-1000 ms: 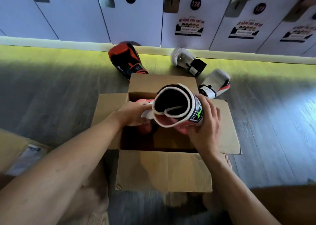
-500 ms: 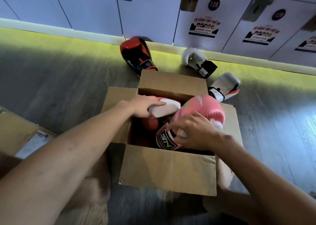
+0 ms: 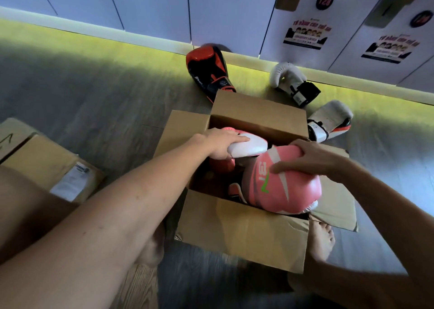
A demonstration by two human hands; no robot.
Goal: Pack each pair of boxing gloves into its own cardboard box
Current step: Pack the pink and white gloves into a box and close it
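**Two pink gloves in the open box, a hand on each**

The pink glove [image 3: 281, 186] lies tilted in the near right part of the cardboard box [image 3: 242, 229]. Its padded end rises above the rim of the near wall, and the rest sinks inside. It bears white stripes, a green mark and some lettering. The right hand [image 3: 312, 160] grips it from above: the fingers curl over its far edge and the thumb is stretched across its face.

The second pink glove [image 3: 249, 147] sits at the far left of the same box, about level with the rim, its white part uppermost and a pink part showing below. The left hand [image 3: 220, 144] holds it with the fingers curled round the white part. The two gloves lie just beside each other; whether they touch cannot be told.

All four flaps of the box are folded outward, and it stands on a grey wooden floor [image 3: 105, 97]. A bare foot [image 3: 321, 240] rests at its near right corner.

Beyond the far flap lie three more gloves on the floor:
- a black and red glove [image 3: 206, 71] to the left
- a white glove [image 3: 288, 78] with a black cuff
- another white glove [image 3: 328, 120], just beside the box's far right corner

Behind them runs a row of numbered lockers [image 3: 152, 8], some with posters.

To the left, well apart from the open box, is a closed box [image 3: 35, 158] with a paper label [image 3: 70, 182].
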